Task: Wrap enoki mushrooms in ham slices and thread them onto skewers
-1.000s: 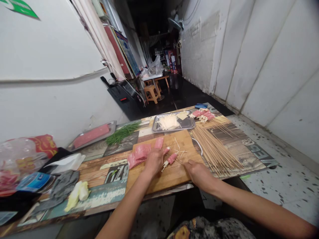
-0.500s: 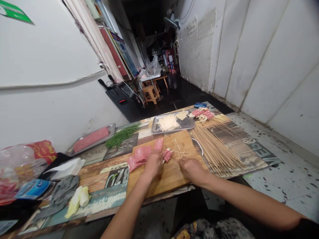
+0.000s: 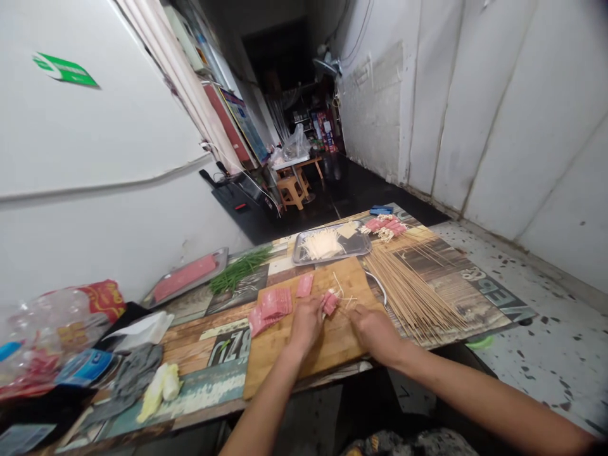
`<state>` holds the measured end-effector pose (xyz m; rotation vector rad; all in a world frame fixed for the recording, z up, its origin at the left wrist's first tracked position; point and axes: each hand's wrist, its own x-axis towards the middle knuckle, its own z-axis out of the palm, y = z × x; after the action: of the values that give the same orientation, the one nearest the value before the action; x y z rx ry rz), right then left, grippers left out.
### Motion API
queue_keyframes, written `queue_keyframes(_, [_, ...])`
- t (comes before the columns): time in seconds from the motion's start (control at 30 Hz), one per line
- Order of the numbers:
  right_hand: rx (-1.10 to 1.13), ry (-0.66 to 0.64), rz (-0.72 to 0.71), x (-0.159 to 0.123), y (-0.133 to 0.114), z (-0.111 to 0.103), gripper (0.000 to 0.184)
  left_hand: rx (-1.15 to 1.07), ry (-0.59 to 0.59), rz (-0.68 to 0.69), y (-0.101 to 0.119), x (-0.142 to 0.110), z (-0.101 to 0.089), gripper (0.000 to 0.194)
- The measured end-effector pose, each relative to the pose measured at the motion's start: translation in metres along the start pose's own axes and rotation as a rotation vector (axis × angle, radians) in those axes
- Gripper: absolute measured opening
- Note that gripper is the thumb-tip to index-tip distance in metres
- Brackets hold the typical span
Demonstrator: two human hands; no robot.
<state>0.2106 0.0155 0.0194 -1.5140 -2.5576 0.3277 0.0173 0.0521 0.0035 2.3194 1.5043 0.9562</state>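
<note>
On the wooden cutting board (image 3: 285, 373), my left hand (image 3: 306, 326) pinches a pink meat roll (image 3: 330, 302) with pale enoki mushroom strands at its tip. My right hand (image 3: 377, 330), fingers closed, grips a thin bamboo skewer that points left at the roll; most of it is hidden by the hand. Sliced pink meat (image 3: 275, 305) lies in an overlapping row left of my left hand, and one separate slice (image 3: 304, 285) rests just beyond it. A few loose mushroom strands (image 3: 350, 298) lie between the hands.
Many bamboo skewers (image 3: 413, 297) spread right of the board. Behind it stand a tray (image 3: 354, 247) of enoki and finished meat-roll skewers (image 3: 387, 226). Green chives (image 3: 242, 269), a meat tray (image 3: 221, 258), a grey cloth (image 3: 135, 373) and cabbage pieces (image 3: 161, 386) lie on the left.
My right hand has moved left toward my left hand, bringing the skewer up to the meat roll. Two rolls lay apart earlier; now they sit bunched at my left fingers. The view has tilted slightly.
</note>
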Motion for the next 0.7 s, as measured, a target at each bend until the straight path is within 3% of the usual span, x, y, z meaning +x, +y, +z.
queue_keyframes(0.2, [-0.055, 0.138, 0.119, 0.016, 0.044, -0.012, 0.025, 0.067, 0.062, 0.013, 0.022, 0.054, 0.028, 0.034])
queue_keyframes(0.37, [-0.135, 0.041, 0.148, 0.026, 0.069, -0.010, 0.026, 0.028, 0.012, 0.051, 0.027, 0.074, 0.039, 0.036])
queue_keyframes(0.5, [-0.192, 0.089, 0.098, 0.028, 0.065, -0.025, 0.024, 0.041, 0.091, 0.012, 0.006, 0.048, 0.014, 0.025])
queue_keyframes(0.6, [-0.137, 0.155, -0.090, 0.048, 0.039, -0.037, 0.025, 0.065, 0.204, -0.097, -0.016, 0.011, -0.015, 0.027])
queue_keyframes(0.7, [-0.078, 0.047, -0.306, 0.086, 0.004, -0.035, 0.024, 0.096, 0.482, -0.251, -0.028, -0.029, -0.029, 0.028])
